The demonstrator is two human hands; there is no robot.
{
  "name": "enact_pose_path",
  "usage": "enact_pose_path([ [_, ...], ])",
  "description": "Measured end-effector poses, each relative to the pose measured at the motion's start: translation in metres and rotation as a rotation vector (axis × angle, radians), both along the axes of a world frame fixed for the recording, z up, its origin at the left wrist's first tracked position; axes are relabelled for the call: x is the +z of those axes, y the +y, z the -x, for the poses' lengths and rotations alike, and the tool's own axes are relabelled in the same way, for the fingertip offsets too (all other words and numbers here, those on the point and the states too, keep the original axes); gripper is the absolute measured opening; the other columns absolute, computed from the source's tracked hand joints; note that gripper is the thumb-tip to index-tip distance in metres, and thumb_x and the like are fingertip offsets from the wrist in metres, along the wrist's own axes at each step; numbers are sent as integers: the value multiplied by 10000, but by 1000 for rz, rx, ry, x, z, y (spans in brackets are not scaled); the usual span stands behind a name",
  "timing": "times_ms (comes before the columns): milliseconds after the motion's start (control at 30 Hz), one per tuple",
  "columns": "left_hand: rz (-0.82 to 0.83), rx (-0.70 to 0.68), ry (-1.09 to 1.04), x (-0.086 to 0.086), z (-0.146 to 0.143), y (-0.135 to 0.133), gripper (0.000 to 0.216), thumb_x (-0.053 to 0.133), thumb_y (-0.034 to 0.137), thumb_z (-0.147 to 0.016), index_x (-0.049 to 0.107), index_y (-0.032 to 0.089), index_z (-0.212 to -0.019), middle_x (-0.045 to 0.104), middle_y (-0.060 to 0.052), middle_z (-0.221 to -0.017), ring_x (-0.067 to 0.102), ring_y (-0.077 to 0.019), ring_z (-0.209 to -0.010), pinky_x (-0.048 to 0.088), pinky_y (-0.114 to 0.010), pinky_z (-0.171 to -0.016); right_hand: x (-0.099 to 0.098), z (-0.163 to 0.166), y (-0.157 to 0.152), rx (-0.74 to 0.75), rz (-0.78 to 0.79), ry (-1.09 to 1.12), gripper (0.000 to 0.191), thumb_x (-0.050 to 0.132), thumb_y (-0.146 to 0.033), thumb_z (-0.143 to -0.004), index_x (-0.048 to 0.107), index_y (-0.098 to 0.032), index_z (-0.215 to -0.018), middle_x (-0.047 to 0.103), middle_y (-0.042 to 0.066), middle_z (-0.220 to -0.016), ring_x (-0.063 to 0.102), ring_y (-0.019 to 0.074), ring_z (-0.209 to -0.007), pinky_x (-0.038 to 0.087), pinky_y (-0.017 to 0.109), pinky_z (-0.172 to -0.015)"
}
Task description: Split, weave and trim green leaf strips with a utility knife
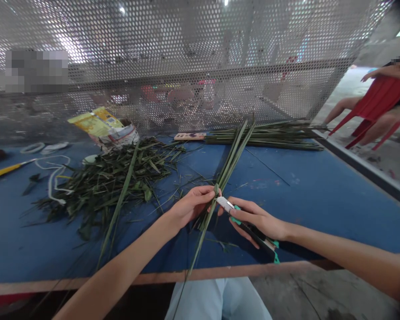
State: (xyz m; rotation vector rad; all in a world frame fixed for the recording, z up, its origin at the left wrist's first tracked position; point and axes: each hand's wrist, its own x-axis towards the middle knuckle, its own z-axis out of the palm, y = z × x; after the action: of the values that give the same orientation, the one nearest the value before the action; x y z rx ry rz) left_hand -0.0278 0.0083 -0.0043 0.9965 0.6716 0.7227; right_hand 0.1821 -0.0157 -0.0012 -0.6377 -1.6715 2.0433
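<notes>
My left hand (196,202) is closed around a bundle of long, narrow green leaves (231,162) near its lower part. The strips slant up and away to the right, and thin ends trail below toward the table's front edge. Just right of that grip, my right hand (258,218) is closed on a plier-like hand tool (253,233) with two black handles, green ends and a pale metal head. The head lies against the bundle beside my left fingertips. Whether its jaws close on a leaf is hidden.
On the blue tabletop (336,191), a heap of cut leaves (120,186) lies left, below a yellow packet (100,122). White cord (55,178) and a yellow-handled tool (10,171) are farther left. More long leaves (270,138) lie behind, against a perforated metal screen (186,53). A person sits on a red chair (380,102).
</notes>
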Motion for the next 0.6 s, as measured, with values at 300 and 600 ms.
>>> enact_pose_path([
  [300, -21, 0, -10, -2, -1, 1, 246, 645, 353, -780, 603, 116, -830, 590, -32, -664, 572, -107, -573, 391, -194, -558, 0, 0, -2, 12, -1, -41, 289, 395, -404, -949, 450, -188, -1132, 474, -79, -544, 418, 57, -335, 391, 151, -301],
  [600, 16, 26, -17, -1, 2, 3, 264, 668, 376, -752, 623, 123, -814, 569, -13, -627, 520, -81, -504, 363, -181, -486, 3, -1, -3, 27, 77, 4, 314, 399, -387, -948, 449, -185, -1184, 466, -79, -520, 399, 58, -323, 361, 141, -296],
])
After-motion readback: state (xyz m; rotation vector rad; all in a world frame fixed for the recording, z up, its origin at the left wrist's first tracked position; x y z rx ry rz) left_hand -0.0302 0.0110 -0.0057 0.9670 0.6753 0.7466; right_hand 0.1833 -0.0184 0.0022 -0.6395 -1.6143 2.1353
